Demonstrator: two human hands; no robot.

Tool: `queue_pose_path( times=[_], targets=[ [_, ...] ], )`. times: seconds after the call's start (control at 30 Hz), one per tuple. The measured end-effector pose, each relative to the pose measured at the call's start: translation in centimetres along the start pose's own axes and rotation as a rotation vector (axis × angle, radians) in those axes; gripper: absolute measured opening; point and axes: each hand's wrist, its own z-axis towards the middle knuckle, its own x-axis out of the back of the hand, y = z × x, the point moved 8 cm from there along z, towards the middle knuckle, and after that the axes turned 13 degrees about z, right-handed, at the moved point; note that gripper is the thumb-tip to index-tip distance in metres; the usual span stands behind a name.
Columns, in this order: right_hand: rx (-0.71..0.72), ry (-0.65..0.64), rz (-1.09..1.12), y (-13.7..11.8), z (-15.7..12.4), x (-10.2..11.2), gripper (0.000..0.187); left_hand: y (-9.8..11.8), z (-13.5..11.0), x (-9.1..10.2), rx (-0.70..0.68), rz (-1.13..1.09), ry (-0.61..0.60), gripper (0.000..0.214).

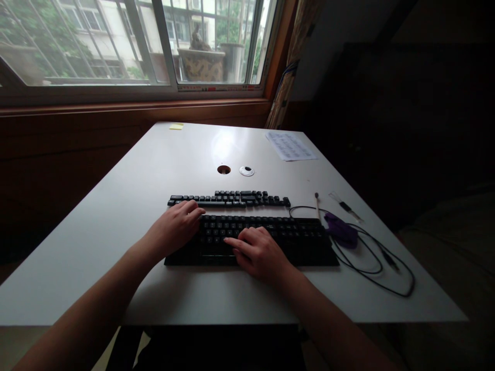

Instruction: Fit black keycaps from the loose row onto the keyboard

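A black keyboard (309, 252) lies flat near the table's front edge, with dark keys across its upper and left parts. My left hand (176, 226) rests over its upper left corner, fingers bent and pressed together; whatever is between them is hidden. Over the middle of the keyboard is my right hand (259, 250), its index finger stretched out onto the lower keys and the other fingers partly bent. Just behind the keyboard, loose black keycaps (232, 199) stand in rows, the nearest left ones close to my left fingertips.
Right of the keyboard are a purple cloth-like item (341, 230), a black cable (406, 294), a small brush (317, 201) and a wire-ended tool (345, 206). Farther back are a round table hole (224, 169), its cover (246, 171), printed sheets (291, 146) and yellow notes (176, 125).
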Motion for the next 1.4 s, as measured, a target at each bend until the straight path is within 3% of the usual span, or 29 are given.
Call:
queue_pose_path(
  times=[0.23,0.67,1.0,1.4],
  targets=[
    [-0.003,-0.003,0.005,0.0,-0.1,-0.1,0.034,0.1,-0.2,-0.4,-0.007,0.024,-0.069,0.035],
    [0.006,-0.021,-0.048,-0.5,0.1,-0.2,0.032,1.3,0.0,0.0,-0.049,0.093,-0.046,0.038],
    [0.000,-0.079,-0.105,-0.5,-0.4,-0.9,0.069,1.3,-0.2,-0.2,-0.068,0.143,-0.014,0.037],
    [0.026,-0.069,-0.156,-0.5,-0.5,-1.0,0.062,1.6,-0.3,-0.4,-0.071,0.184,-0.025,0.045]
  ],
)
